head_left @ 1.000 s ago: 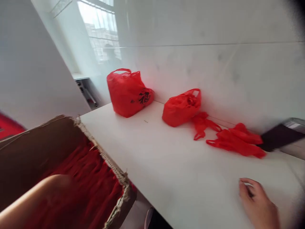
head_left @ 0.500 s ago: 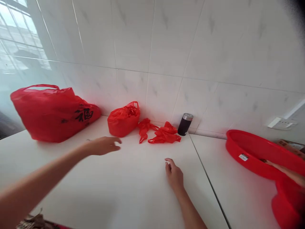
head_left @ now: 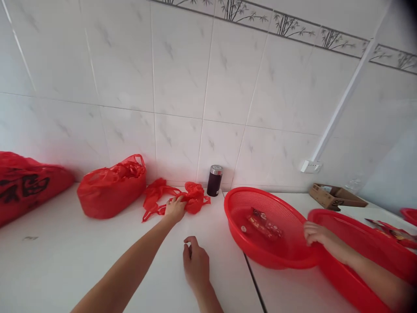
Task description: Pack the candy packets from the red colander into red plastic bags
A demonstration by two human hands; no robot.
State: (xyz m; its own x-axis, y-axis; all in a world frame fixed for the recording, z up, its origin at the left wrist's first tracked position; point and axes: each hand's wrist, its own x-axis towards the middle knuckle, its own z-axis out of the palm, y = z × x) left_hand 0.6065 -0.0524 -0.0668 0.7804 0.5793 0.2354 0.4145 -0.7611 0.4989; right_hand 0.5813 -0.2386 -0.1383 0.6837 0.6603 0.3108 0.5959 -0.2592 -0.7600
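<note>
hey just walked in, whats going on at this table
The person's left hand is on crumpled red bags, near a dark flask. The right hand is loosely curled over the white table, nothing visible in it. To the right, another person's hand is by a red basket with packets inside.

Left grip (head_left: 176, 209): a second ago inside the torn cardboard box, half a second ago in the air above the counter (head_left: 74, 256); now its fingers touch the crumpled red bags (head_left: 194, 199).
Counter seam (head_left: 253, 278): its far stretch, bare half a second ago, is now covered by a red basket (head_left: 262, 256).
Red packets (head_left: 260, 227): come into view, lying inside the basket.
Co-worker's hand (head_left: 314, 234): earlier at the red tub's near side, now on the basket's rim.
View: turned rightward; torn box and window gone, bamboo-patterned tile strip (head_left: 295, 25) now showing.
</note>
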